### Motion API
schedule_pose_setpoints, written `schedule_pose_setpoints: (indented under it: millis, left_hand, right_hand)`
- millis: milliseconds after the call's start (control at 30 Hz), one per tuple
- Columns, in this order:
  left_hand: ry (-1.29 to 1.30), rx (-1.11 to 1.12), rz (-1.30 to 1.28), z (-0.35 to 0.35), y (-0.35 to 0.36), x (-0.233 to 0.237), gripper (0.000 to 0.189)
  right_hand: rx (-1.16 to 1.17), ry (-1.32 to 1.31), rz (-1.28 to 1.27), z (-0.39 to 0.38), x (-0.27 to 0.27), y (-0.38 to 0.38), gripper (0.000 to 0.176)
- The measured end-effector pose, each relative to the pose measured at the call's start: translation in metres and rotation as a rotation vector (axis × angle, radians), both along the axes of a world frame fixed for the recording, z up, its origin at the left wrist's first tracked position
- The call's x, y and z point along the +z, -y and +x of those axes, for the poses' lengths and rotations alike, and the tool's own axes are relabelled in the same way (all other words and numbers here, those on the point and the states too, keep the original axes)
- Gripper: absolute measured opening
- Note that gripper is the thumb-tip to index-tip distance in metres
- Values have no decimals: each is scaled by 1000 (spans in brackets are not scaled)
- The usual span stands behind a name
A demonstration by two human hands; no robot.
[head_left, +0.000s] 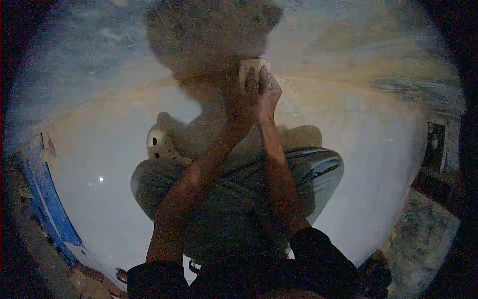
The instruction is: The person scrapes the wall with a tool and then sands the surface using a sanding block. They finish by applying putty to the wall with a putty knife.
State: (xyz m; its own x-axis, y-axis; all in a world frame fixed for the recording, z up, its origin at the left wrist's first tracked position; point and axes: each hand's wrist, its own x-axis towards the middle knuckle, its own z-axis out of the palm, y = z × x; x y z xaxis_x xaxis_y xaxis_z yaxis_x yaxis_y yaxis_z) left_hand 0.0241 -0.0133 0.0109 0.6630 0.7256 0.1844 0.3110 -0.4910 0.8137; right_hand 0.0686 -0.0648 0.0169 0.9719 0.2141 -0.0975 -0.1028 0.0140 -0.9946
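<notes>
Straight ahead, above my crossed legs, I hold a small pale beige block-like piece (254,65) up in both hands. My left hand (241,97), mostly in shadow, is closed at its left and lower side. On the right and lower side my right hand (270,92) grips it, with fingers curled; fingertips lie across its near face. The far side is hidden, and I cannot tell exactly what kind of thing it is. Beyond my left knee sits a pale rounded object (158,143) with small dark square openings.
I sit cross-legged in grey trousers (234,199) on a glossy white floor (109,214). My large dark shadow falls ahead, over the floor and a stained wall (338,45). A blue strip (52,199) runs along the left edge; a dark opening (434,144) is at right.
</notes>
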Motion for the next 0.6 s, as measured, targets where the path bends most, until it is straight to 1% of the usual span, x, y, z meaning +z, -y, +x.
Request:
schedule_pose_setpoints:
  millis: [33,67,100,133,200,233,267,300,333,400,433,500,567,600]
  left_hand:
    - [100,-64,55,1,-2,1,40]
    - [202,-126,111,3,-4,1,40]
    - [204,-126,112,7,-6,-3,40]
    - [211,-159,206,12,-8,-7,40]
    - [227,-191,289,17,-4,-8,41]
    - [168,-139,160,13,1,3,42]
    - [106,-89,31,8,5,13,43]
    - [110,-90,28,4,9,9,43]
    - [175,-90,105,-1,11,4,40]
    - [240,-89,184,-3,13,-1,38]
    - [231,-62,84,-2,13,-1,35]
    - [220,-34,-16,-4,15,2,33]
    - [215,8,-260,-6,15,24,34]
    - [216,6,-260,-6,17,19,34]
  right_hand:
    - [1,1,1,1,-3,1,36]
    - [-44,-28,76,3,-8,0,35]
    - [-91,-57,149,3,-7,-2,34]
    - [-89,-53,148,3,-6,-3,34]
    - [-162,-159,195,5,-3,-5,32]
    - [-160,-154,187,11,-21,0,32]
    - [-191,-127,128,18,-45,2,34]
    - [-207,-113,99,18,-42,2,35]
    - [-223,-100,70,18,-40,2,36]
    - [-60,-104,44,12,-29,6,32]
    - [-60,-105,44,11,-27,5,32]
    - [-75,-53,80,8,-20,3,32]
    - [-87,-21,67,7,-13,1,33]
    - [-90,-14,54,6,-13,2,34]
